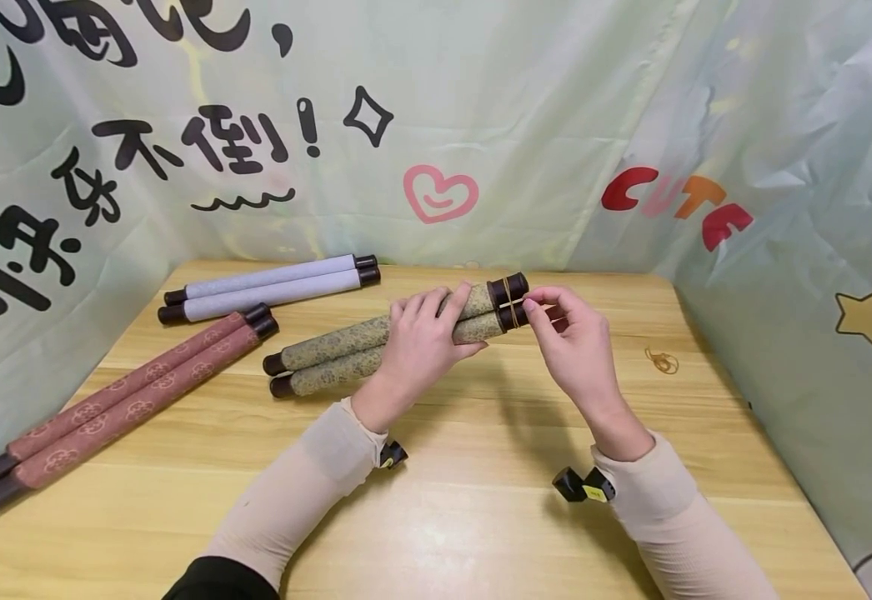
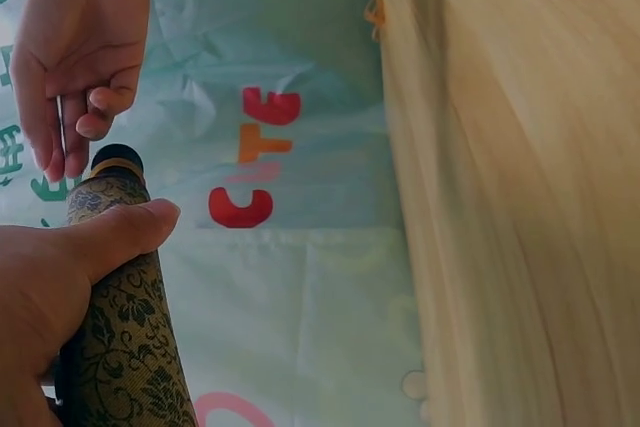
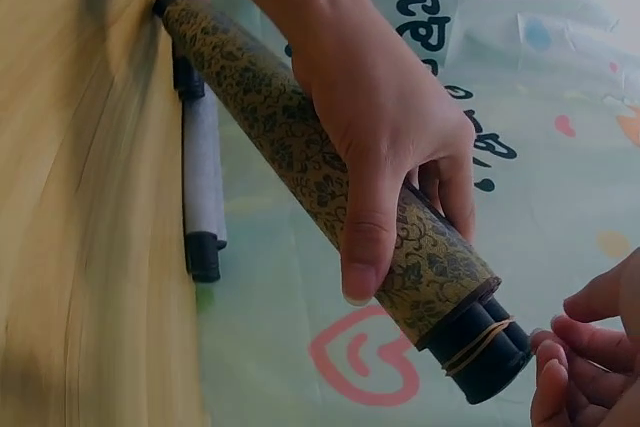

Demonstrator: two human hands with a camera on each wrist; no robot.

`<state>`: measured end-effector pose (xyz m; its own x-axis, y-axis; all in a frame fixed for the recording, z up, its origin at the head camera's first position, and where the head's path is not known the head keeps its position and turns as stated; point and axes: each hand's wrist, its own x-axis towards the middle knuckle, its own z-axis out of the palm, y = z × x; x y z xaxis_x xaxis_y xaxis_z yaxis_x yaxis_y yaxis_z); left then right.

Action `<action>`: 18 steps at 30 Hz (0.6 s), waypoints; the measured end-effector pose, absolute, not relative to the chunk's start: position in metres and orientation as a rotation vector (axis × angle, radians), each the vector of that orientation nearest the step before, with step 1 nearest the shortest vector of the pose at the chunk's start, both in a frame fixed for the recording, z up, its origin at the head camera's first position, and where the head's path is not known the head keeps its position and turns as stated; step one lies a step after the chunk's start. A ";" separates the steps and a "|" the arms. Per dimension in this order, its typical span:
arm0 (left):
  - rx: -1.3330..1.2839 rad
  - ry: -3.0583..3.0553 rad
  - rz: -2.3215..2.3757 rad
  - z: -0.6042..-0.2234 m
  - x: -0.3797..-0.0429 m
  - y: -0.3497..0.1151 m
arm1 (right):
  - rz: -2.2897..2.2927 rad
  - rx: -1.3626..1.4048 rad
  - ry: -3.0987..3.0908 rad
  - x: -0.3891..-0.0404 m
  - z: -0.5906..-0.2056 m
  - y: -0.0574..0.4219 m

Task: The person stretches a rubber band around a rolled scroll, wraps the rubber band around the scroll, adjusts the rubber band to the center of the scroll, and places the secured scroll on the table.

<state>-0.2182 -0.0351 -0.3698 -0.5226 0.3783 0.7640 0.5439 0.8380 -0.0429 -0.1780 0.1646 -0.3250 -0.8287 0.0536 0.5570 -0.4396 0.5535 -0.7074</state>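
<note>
A scroll (image 1: 346, 352) with two parallel rolls, covered in green-gold floral cloth, is held at a slant above the wooden table. My left hand (image 1: 423, 332) grips it near its right end, thumb along the cloth in the right wrist view. Around both black end knobs at that end runs a thin tan rubber band (image 3: 478, 345). Right at these knobs are the fingertips of my right hand (image 1: 580, 346), thumb and index finger close together. Seen from the left wrist, the right hand (image 2: 85, 47) has loosely bent fingers beside the banded end.
A lavender two-roll scroll (image 1: 274, 288) lies at the table's back left, and a red patterned one (image 1: 132, 398) lies diagonally at the left. Loose tan rubber bands (image 1: 661, 361) lie on the right of the table (image 1: 481, 542). Printed fabric walls (image 1: 526, 192) stand behind and beside it.
</note>
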 end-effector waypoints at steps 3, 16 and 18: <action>-0.679 -2.214 -0.249 -0.371 -0.218 -0.034 | 1.108 0.324 -2.302 -0.179 -0.326 0.165; -0.705 -2.291 -0.143 -0.382 -0.216 -0.027 | 0.508 0.372 -2.346 -0.188 -0.343 0.164; -0.706 -2.303 -0.130 -0.384 -0.216 -0.026 | 0.446 0.373 -2.339 -0.188 -0.345 0.163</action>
<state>-0.2160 -0.0258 -0.3840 -0.5959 0.4515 0.6641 0.5235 0.8455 -0.1051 -0.1880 0.1634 -0.3453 -0.7024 -0.1385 0.6982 -0.3859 0.8983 -0.2101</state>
